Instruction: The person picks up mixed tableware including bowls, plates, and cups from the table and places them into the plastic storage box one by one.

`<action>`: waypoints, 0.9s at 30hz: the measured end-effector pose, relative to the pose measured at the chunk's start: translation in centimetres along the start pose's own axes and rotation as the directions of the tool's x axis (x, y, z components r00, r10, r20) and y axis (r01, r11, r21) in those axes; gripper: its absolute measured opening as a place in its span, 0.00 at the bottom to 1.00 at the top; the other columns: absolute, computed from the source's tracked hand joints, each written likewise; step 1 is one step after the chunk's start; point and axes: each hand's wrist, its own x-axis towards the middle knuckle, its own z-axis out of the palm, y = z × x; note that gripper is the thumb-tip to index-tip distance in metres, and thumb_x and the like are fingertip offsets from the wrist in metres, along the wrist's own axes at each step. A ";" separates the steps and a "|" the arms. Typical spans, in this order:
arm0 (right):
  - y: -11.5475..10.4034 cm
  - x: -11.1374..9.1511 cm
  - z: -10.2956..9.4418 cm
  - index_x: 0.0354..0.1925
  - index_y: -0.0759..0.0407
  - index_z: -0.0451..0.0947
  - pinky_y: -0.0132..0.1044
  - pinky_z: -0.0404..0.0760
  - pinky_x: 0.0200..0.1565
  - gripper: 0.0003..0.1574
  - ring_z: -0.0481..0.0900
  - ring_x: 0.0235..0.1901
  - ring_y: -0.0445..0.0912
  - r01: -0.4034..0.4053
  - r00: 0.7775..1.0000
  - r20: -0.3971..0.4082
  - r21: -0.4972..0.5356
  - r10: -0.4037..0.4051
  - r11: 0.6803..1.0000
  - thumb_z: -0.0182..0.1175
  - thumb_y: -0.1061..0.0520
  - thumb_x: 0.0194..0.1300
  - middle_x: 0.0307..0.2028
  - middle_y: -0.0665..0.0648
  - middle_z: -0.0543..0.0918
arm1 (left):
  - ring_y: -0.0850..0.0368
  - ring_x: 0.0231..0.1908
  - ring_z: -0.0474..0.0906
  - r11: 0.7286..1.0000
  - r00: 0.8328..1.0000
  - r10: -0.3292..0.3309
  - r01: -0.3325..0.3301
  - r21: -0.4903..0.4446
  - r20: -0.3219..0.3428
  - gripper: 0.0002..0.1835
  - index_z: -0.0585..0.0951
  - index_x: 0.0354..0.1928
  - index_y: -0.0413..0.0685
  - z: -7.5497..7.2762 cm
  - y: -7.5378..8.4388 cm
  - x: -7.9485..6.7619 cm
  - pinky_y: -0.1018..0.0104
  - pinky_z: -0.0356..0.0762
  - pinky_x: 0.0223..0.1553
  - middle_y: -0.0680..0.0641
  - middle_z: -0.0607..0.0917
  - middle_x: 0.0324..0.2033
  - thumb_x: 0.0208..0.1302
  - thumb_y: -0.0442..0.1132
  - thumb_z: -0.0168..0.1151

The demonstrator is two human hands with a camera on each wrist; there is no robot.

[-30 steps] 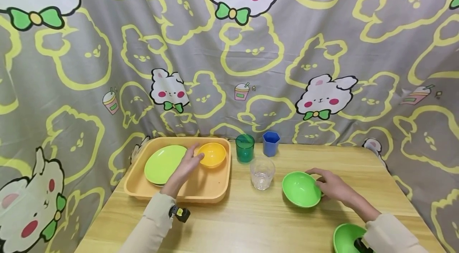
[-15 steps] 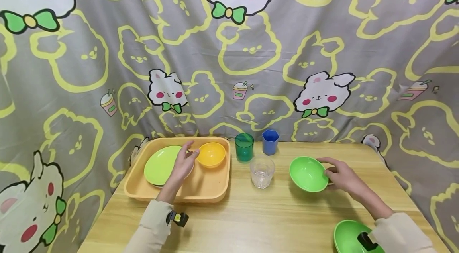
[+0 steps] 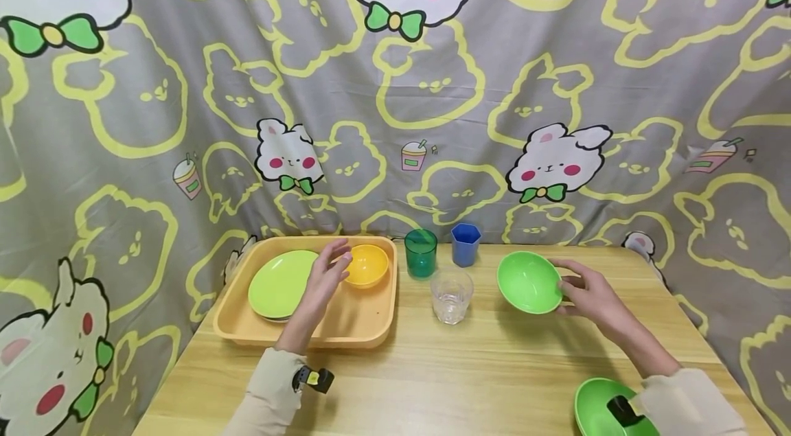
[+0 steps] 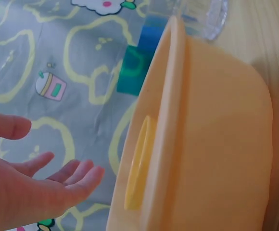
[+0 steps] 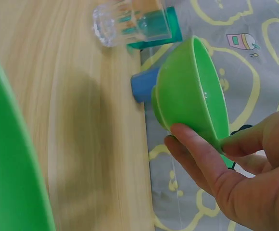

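My right hand [image 3: 587, 290] pinches the rim of a green bowl [image 3: 529, 282] and holds it above the table. In the right wrist view the thumb is at the bowl's rim and the fingers press its outer wall. My left hand [image 3: 324, 279] hovers over the orange tray [image 3: 361, 334] with relaxed fingers and nothing in them. Beside it, inside the tray, sit a yellow bowl [image 3: 369, 267] and a lime-green plate [image 3: 278, 285]; the hand partly covers both. The left wrist view shows this hand [image 4: 43, 187] apart from the tray's wall [image 4: 216, 139].
A clear glass [image 3: 452, 299], a green cup [image 3: 421, 254] and a blue six-sided cup [image 3: 465, 245] stand right of the tray. Another green bowl [image 3: 596, 405] sits at the near right, partly under the right sleeve. A patterned curtain [image 3: 445, 99] hangs behind the table.
My right hand has lifted the green bowl off the table and moved it back, slightly to the right. The left hand has shifted slightly over the tray, still holding nothing.
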 end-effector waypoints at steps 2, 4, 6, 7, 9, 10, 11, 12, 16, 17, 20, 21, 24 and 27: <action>-0.2 0.1 0.3 0.75 0.73 0.54 0.44 0.90 0.39 0.32 0.86 0.41 0.50 0.004 1.000 -0.021 0.019 -0.004 1.000 0.45 0.69 0.78 0.55 0.83 0.76 | 0.33 0.68 0.67 1.000 1.000 -0.003 0.004 -0.024 0.016 0.25 0.66 0.72 0.36 0.4 0.2 0.0 0.37 0.68 0.67 0.29 0.70 0.69 0.78 0.34 0.53; -0.5 0.3 0.5 0.76 0.72 0.53 0.43 0.89 0.40 0.32 0.86 0.41 0.47 0.002 0.999 -0.047 0.027 0.000 1.000 0.44 0.68 0.78 0.56 0.82 0.75 | 0.33 0.68 0.67 0.999 1.000 -0.010 0.011 -0.050 0.026 0.25 0.66 0.72 0.36 0.8 0.2 0.1 0.37 0.69 0.67 0.30 0.70 0.68 0.78 0.34 0.54; -0.8 0.5 0.8 0.77 0.71 0.53 0.42 0.89 0.40 0.33 0.85 0.41 0.45 0.001 0.998 -0.070 0.038 0.002 0.999 0.45 0.67 0.79 0.58 0.83 0.74 | 0.33 0.67 0.68 0.997 0.999 -0.012 0.015 -0.073 0.036 0.25 0.67 0.72 0.36 1.2 0.2 0.1 0.38 0.70 0.66 0.31 0.71 0.68 0.77 0.34 0.54; -1.0 0.6 0.9 0.77 0.71 0.53 0.42 0.89 0.41 0.33 0.85 0.42 0.44 0.001 0.997 -0.081 0.045 0.003 0.999 0.45 0.67 0.79 0.58 0.83 0.73 | 0.33 0.66 0.69 0.996 0.999 -0.010 0.013 -0.083 0.042 0.25 0.67 0.72 0.36 1.3 0.2 0.1 0.38 0.71 0.66 0.31 0.71 0.67 0.77 0.34 0.54; -1.3 0.7 1.2 0.77 0.71 0.53 0.41 0.89 0.41 0.33 0.85 0.41 0.42 0.004 0.995 -0.103 0.062 0.002 0.998 0.46 0.67 0.78 0.58 0.82 0.73 | 0.34 0.65 0.70 0.994 0.999 -0.008 0.014 -0.105 0.051 0.24 0.68 0.71 0.36 1.7 0.2 0.1 0.38 0.71 0.66 0.32 0.73 0.66 0.78 0.35 0.54; -1.4 0.8 1.3 0.77 0.71 0.53 0.41 0.89 0.41 0.34 0.85 0.41 0.42 0.009 0.994 -0.112 0.074 -0.001 0.997 0.46 0.67 0.78 0.57 0.81 0.74 | 0.34 0.65 0.71 0.994 0.998 -0.008 0.014 -0.112 0.056 0.23 0.68 0.71 0.37 1.9 0.2 0.0 0.38 0.71 0.66 0.32 0.73 0.66 0.78 0.35 0.54; -1.6 0.9 1.5 0.77 0.71 0.53 0.40 0.89 0.41 0.34 0.85 0.40 0.41 0.015 0.993 -0.120 0.086 -0.005 0.996 0.46 0.67 0.78 0.56 0.80 0.76 | 0.34 0.64 0.72 0.993 0.998 -0.003 0.010 -0.115 0.061 0.23 0.69 0.71 0.38 2.0 0.2 0.0 0.39 0.72 0.65 0.32 0.74 0.65 0.79 0.35 0.53; -1.7 1.0 1.6 0.77 0.72 0.53 0.40 0.89 0.41 0.34 0.84 0.39 0.40 0.018 0.992 -0.129 0.098 -0.005 0.995 0.47 0.68 0.77 0.54 0.77 0.78 | 0.34 0.63 0.73 0.993 0.998 0.003 0.005 -0.115 0.068 0.23 0.69 0.71 0.38 2.2 0.2 -0.1 0.39 0.72 0.65 0.32 0.75 0.65 0.79 0.36 0.53; -2.3 1.3 2.1 0.77 0.72 0.52 0.39 0.89 0.41 0.35 0.84 0.39 0.37 0.035 0.990 -0.137 0.143 -0.016 0.989 0.47 0.69 0.76 0.49 0.67 0.83 | 0.34 0.62 0.74 0.992 0.995 0.028 -0.016 -0.123 0.093 0.22 0.69 0.71 0.39 2.9 0.3 -0.1 0.39 0.73 0.64 0.29 0.75 0.64 0.80 0.37 0.52; -2.4 1.4 2.3 0.77 0.72 0.51 0.39 0.89 0.41 0.36 0.84 0.39 0.37 0.037 0.991 -0.135 0.153 -0.016 0.987 0.47 0.69 0.76 0.48 0.66 0.83 | 0.34 0.62 0.74 0.992 0.994 0.033 -0.020 -0.125 0.100 0.22 0.69 0.71 0.39 3.1 0.3 -0.1 0.39 0.74 0.64 0.29 0.74 0.64 0.80 0.37 0.52; -2.5 1.5 2.8 0.78 0.70 0.51 0.39 0.89 0.42 0.36 0.85 0.40 0.38 0.035 0.992 -0.126 0.175 -0.013 0.984 0.47 0.69 0.76 0.50 0.68 0.83 | 0.33 0.63 0.74 0.989 0.992 0.040 -0.022 -0.143 0.121 0.22 0.70 0.71 0.40 3.5 0.5 -0.2 0.40 0.74 0.64 0.29 0.74 0.64 0.80 0.39 0.52; -2.6 1.6 3.0 0.78 0.69 0.51 0.39 0.89 0.42 0.36 0.85 0.41 0.38 0.033 0.992 -0.123 0.180 -0.011 0.983 0.47 0.69 0.76 0.51 0.70 0.82 | 0.33 0.63 0.73 0.988 0.991 0.042 -0.023 -0.150 0.128 0.22 0.70 0.71 0.40 3.6 0.5 -0.2 0.40 0.74 0.63 0.29 0.74 0.64 0.80 0.39 0.52; -2.9 1.8 3.5 0.79 0.67 0.51 0.39 0.89 0.43 0.37 0.85 0.41 0.39 0.027 0.992 -0.124 0.199 -0.002 0.980 0.47 0.68 0.77 0.54 0.71 0.80 | 0.31 0.63 0.73 0.986 0.989 0.051 -0.028 -0.163 0.142 0.22 0.71 0.70 0.41 4.0 0.6 -0.2 0.40 0.75 0.63 0.32 0.76 0.63 0.80 0.41 0.53; -3.4 1.9 3.9 0.79 0.66 0.51 0.39 0.88 0.44 0.38 0.85 0.41 0.39 0.024 0.992 -0.129 0.226 0.006 0.974 0.47 0.68 0.76 0.54 0.70 0.81 | 0.31 0.63 0.73 0.984 0.987 0.057 -0.030 -0.178 0.152 0.22 0.72 0.69 0.41 4.4 0.8 -0.2 0.39 0.74 0.63 0.35 0.78 0.61 0.80 0.42 0.53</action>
